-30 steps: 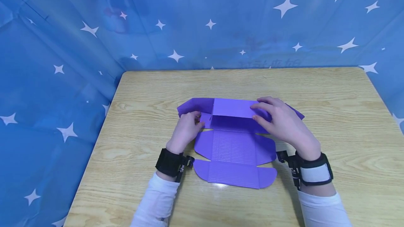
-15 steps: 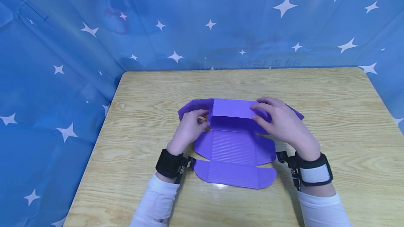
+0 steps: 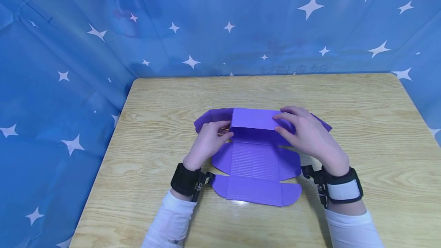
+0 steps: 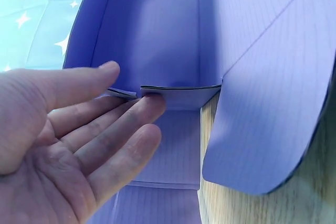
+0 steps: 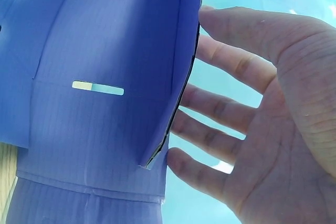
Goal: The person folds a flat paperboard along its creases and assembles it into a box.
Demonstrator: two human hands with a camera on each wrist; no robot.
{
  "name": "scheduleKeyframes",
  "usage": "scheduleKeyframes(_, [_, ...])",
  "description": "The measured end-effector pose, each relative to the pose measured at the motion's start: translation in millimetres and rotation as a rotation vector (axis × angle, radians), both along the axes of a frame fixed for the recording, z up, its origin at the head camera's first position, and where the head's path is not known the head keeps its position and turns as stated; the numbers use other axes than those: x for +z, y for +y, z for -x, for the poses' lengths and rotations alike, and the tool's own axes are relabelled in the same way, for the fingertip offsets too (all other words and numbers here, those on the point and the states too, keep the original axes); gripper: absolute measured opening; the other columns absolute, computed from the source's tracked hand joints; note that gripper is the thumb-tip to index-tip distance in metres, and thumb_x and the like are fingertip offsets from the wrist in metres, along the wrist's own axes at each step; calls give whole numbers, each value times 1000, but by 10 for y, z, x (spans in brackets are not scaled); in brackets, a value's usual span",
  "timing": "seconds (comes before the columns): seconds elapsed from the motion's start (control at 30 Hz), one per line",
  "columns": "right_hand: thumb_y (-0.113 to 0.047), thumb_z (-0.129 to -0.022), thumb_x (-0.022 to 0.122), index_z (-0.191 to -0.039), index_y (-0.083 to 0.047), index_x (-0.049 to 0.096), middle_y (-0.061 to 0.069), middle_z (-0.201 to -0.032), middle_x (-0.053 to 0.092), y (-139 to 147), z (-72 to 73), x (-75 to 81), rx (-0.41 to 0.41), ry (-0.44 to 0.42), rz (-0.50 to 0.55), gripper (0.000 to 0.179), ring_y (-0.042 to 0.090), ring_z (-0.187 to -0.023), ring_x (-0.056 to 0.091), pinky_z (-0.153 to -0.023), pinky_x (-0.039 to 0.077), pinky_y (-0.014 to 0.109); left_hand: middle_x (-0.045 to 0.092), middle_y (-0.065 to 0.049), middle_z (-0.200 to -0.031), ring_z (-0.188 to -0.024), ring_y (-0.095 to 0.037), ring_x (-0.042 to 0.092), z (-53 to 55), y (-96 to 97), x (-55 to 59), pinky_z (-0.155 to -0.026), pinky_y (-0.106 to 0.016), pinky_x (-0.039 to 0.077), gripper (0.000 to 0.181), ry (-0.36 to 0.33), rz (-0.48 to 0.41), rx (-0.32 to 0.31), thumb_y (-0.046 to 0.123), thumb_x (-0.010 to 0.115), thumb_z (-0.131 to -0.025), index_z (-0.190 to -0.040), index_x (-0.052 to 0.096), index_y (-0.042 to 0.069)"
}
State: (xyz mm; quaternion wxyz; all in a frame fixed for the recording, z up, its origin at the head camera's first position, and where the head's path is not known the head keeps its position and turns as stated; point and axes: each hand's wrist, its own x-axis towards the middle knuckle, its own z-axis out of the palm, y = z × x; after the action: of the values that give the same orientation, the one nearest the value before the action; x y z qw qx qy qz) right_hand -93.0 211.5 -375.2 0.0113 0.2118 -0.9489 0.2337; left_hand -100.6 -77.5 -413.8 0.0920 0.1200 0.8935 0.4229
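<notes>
A purple cardboard box (image 3: 255, 160) lies partly folded on the table, its far walls raised and its near panels flat. My left hand (image 3: 206, 137) is at the left end of the raised part. In the left wrist view its fingers (image 4: 131, 124) are nearly straight and touch the end flap (image 4: 181, 95) from outside. My right hand (image 3: 308, 133) holds the folded-over strip (image 3: 253, 118) near its right end, thumb at the lower edge and fingers over the strip. In the right wrist view those fingers (image 5: 210, 137) lie partly hidden behind the wall (image 5: 184, 85).
The wooden table (image 3: 165, 98) extends around the box on all sides. Behind and to the left hangs a blue cloth with white stars (image 3: 213, 45). Side flaps of the box stick out left (image 3: 208, 118) and right (image 3: 324, 121). Wrist straps with cameras are on both arms.
My left hand has moved slightly right, pushing the left end flap from lying outward to standing up against the strip's end. The right hand has stayed in place.
</notes>
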Motion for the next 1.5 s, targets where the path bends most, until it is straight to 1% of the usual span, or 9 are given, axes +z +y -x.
scheduleKeyframes(0.17, [-19,-98,73,-129,-8,74,25,-141,64,-15,-9,8,0,-5,-1,33,46,-133,60,-111,49,64,76,-21,-126,-106,-30,79,-3,11,-7,-89,-37,66,37,13,-3,-4,5,70,-99,-134,68,-5])
scheduleKeyframes(0.3, [-19,-98,74,-129,-8,74,24,-140,64,-24,-16,15,2,-10,-3,33,47,-131,60,-109,50,64,78,-20,-120,-99,-28,81,4,30,-40,-84,-34,67,34,28,28,-6,4,70,-99,-131,70,-5])
scheduleKeyframes(0.4, [-19,-97,74,-128,-8,75,24,-138,65,-26,-19,16,4,-6,-4,32,46,-129,61,-108,51,64,80,-19,-116,-97,-27,82,5,36,-58,-82,-35,67,31,39,57,5,4,70,-98,-128,72,-4])
scheduleKeyframes(0.5, [-18,-97,75,-127,-7,75,24,-138,65,-29,-20,14,4,-1,-7,32,47,-129,62,-107,51,63,80,-18,-117,-99,-28,81,3,34,-59,-85,-37,66,31,40,63,14,5,71,-98,-128,72,-3])
scheduleKeyframes(0.7, [-18,-96,75,-126,-6,75,25,-137,66,-44,-23,17,3,0,-8,32,46,-127,63,-107,52,63,78,-19,-121,-104,-29,80,-8,30,-38,-89,-39,66,33,33,48,0,6,70,-99,-131,70,-4])
scheduleKeyframes(1.03, [-18,-96,75,-126,-7,75,25,-137,65,-49,-31,22,-5,-6,-8,32,46,-129,61,-108,51,62,78,-19,-121,-104,-29,80,2,38,-45,-87,-38,66,33,28,61,3,8,68,-100,-131,70,-3])
scheduleKeyframes(1.4, [-17,-96,76,-126,-6,75,25,-137,65,-58,-35,24,-11,-5,-9,32,46,-128,62,-107,52,62,80,-19,-116,-103,-28,81,1,44,-50,-86,-39,66,33,46,81,-4,8,67,-101,-131,70,-4])
scheduleKeyframes(1.5, [-17,-95,76,-125,-6,75,25,-136,66,-64,-35,21,-11,-4,-10,31,46,-128,62,-107,51,62,80,-19,-115,-103,-29,81,-2,38,-60,-86,-40,66,32,40,80,0,8,67,-101,-130,70,-4])
